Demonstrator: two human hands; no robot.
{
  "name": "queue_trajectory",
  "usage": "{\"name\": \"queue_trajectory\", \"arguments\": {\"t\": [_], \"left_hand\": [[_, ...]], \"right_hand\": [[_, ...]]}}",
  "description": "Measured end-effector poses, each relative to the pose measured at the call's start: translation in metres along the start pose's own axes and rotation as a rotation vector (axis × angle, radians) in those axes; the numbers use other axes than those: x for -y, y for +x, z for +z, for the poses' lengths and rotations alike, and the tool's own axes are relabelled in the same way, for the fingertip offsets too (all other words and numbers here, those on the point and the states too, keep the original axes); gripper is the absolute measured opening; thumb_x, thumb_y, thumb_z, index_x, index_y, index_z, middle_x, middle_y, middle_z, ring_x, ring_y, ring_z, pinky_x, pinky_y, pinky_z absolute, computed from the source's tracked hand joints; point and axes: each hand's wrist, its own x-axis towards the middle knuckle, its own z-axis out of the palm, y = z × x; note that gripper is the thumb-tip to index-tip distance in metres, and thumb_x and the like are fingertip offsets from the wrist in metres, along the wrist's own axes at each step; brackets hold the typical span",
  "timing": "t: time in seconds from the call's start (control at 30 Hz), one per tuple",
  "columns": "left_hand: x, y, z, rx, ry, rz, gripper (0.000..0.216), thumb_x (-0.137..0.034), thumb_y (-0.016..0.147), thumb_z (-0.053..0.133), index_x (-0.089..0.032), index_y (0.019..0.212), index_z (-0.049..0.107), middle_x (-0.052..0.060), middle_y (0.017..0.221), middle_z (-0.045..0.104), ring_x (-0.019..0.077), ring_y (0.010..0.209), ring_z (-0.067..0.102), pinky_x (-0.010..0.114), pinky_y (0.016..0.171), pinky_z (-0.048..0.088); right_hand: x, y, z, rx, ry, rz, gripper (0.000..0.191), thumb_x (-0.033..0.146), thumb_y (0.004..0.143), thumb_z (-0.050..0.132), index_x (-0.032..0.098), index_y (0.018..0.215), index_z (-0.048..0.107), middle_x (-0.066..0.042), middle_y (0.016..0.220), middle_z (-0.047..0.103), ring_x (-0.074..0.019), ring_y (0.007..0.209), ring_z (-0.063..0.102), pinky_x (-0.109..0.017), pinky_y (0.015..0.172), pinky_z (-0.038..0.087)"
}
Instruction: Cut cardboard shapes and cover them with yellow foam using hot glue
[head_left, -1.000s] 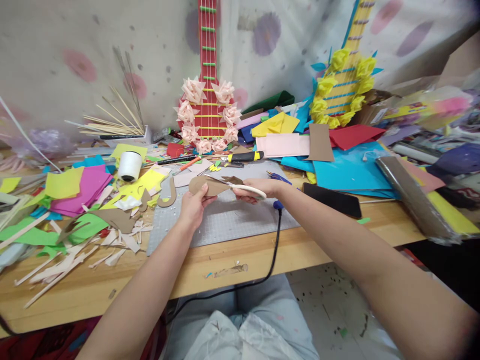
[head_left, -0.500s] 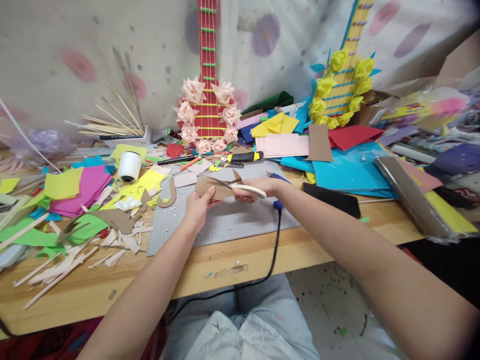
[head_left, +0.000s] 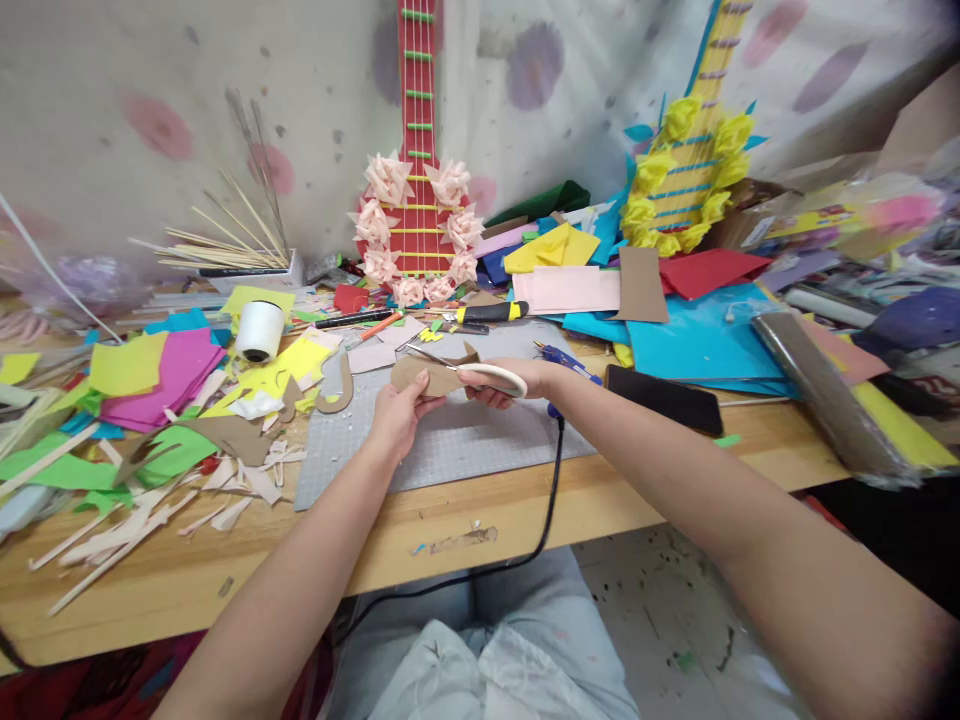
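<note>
My right hand (head_left: 506,383) is closed on a pair of scissors (head_left: 491,376) with white handles. Their blades point left and lie along the edge of a brown foam sheet piece (head_left: 411,374). Between thumb and fingers, my left hand (head_left: 399,412) pinches that brown piece at its left end. A narrow strip of the sheet curls up behind the blades. Both hands are just above a grey cutting mat (head_left: 450,455). A brown J-shaped cutout (head_left: 339,390) rests at the mat's left edge.
Colored scraps (head_left: 165,450) cover the left side. A white roll (head_left: 259,332) stands behind them. At the back are a red toy guitar (head_left: 418,230) and a yellow one (head_left: 686,180). A blue glue gun (head_left: 566,362), its black cord, and a black phone-like slab (head_left: 664,398) lie right.
The scissor blades have come closer together on the brown piece, and the strip behind them sits lower. My left hand keeps its pinch with almost no movement.
</note>
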Motion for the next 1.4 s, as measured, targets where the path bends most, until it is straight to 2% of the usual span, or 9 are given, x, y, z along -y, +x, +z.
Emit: {"name": "queue_trajectory", "arguments": {"t": [0.2, 0.47, 0.67, 1.03, 1.4], "left_hand": [[-0.001, 0.002, -0.001, -0.003, -0.006, -0.003, 0.013, -0.014, 0.074, 0.061, -0.01, 0.086, 0.062, 0.004, 0.074, 0.067, 0.0126, 0.063, 0.062, 0.028, 0.064, 0.055], [0.0, 0.003, -0.002, -0.007, 0.004, -0.008, 0.013, -0.015, 0.074, 0.061, -0.01, 0.086, 0.062, 0.005, 0.076, 0.067, 0.0131, 0.064, 0.063, 0.03, 0.066, 0.055], [0.0, 0.001, -0.002, 0.019, 0.022, -0.002, 0.018, -0.017, 0.072, 0.063, -0.011, 0.089, 0.063, 0.006, 0.081, 0.068, 0.0136, 0.068, 0.063, 0.031, 0.07, 0.055], [0.001, 0.002, -0.003, 0.043, 0.061, 0.016, 0.024, -0.018, 0.068, 0.067, -0.01, 0.091, 0.063, 0.007, 0.083, 0.067, 0.0152, 0.069, 0.063, 0.029, 0.062, 0.055], [0.0, 0.001, -0.006, 0.11, 0.109, 0.021, 0.028, -0.021, 0.062, 0.071, -0.011, 0.088, 0.064, 0.006, 0.082, 0.068, 0.0163, 0.07, 0.063, 0.028, 0.059, 0.054]], "right_hand": [[0.005, -0.002, 0.003, -0.038, -0.037, -0.001, 0.047, 0.061, 0.076, 0.051, 0.014, 0.072, 0.044, 0.009, 0.052, 0.025, -0.0008, 0.039, 0.023, -0.013, 0.034, 0.017], [0.003, 0.0, 0.001, -0.011, -0.062, -0.007, 0.043, 0.057, 0.079, 0.05, 0.015, 0.07, 0.043, 0.01, 0.049, 0.024, -0.0011, 0.037, 0.022, -0.013, 0.034, 0.017], [0.0, -0.002, -0.003, -0.019, -0.097, -0.039, 0.044, 0.056, 0.075, 0.056, 0.014, 0.073, 0.046, 0.01, 0.048, 0.026, -0.0009, 0.037, 0.024, -0.013, 0.034, 0.019], [0.008, -0.014, -0.006, 0.002, -0.114, -0.03, 0.047, 0.058, 0.071, 0.06, 0.013, 0.073, 0.046, 0.011, 0.046, 0.026, -0.0003, 0.036, 0.023, -0.013, 0.033, 0.018], [0.014, -0.023, -0.009, -0.046, -0.215, 0.006, 0.05, 0.062, 0.068, 0.059, 0.014, 0.069, 0.045, 0.011, 0.044, 0.029, -0.0012, 0.036, 0.026, -0.016, 0.035, 0.02]]}}
